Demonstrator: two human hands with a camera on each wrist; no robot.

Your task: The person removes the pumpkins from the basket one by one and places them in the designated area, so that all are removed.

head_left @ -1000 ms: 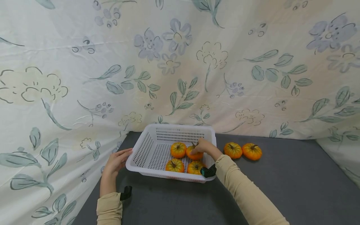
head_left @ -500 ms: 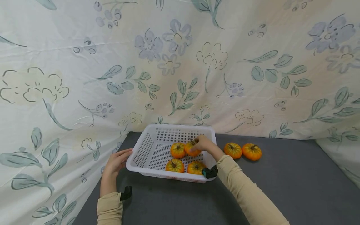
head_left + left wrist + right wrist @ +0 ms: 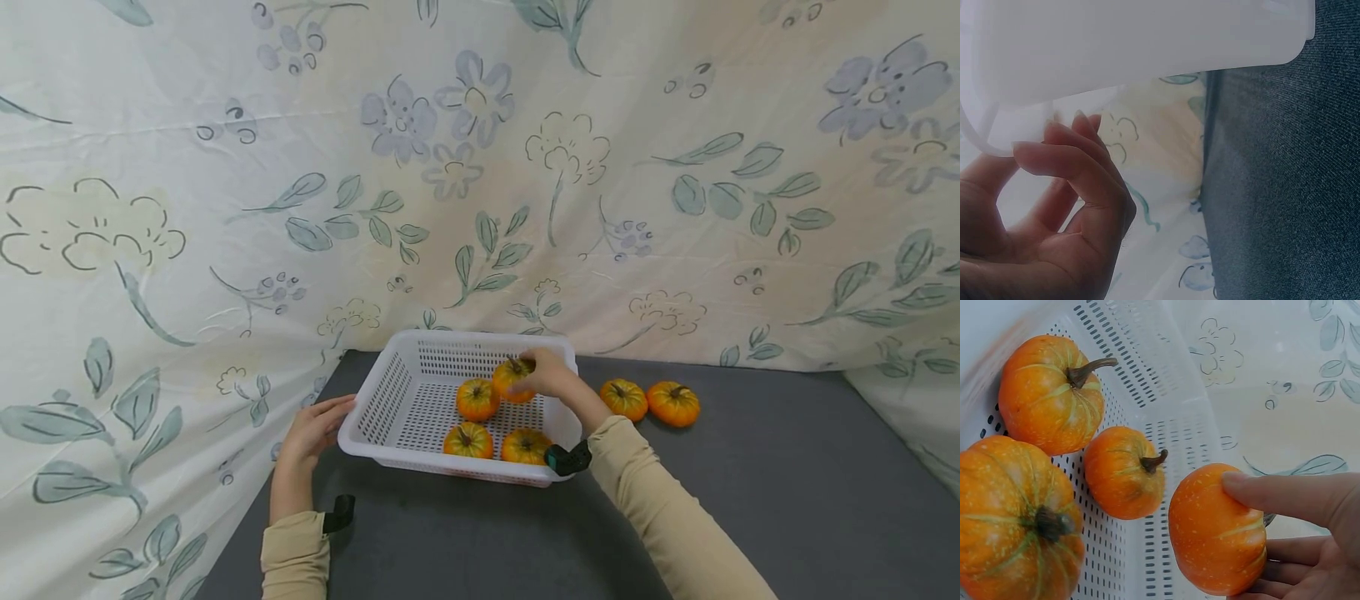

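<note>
Grey tabletop (image 3: 750,500) — right hand (image 3: 551,377) round raised pumpkin (image 3: 512,377)

soft, even light and faint shadows; head view bows at edges, wrist views dimmer, close parts blurred.

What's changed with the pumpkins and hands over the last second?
The right hand has lifted the small orange pumpkin it grips up off the white plastic basket's floor. The left hand stays at the basket's left rim; other pumpkins are unmoved.
</note>
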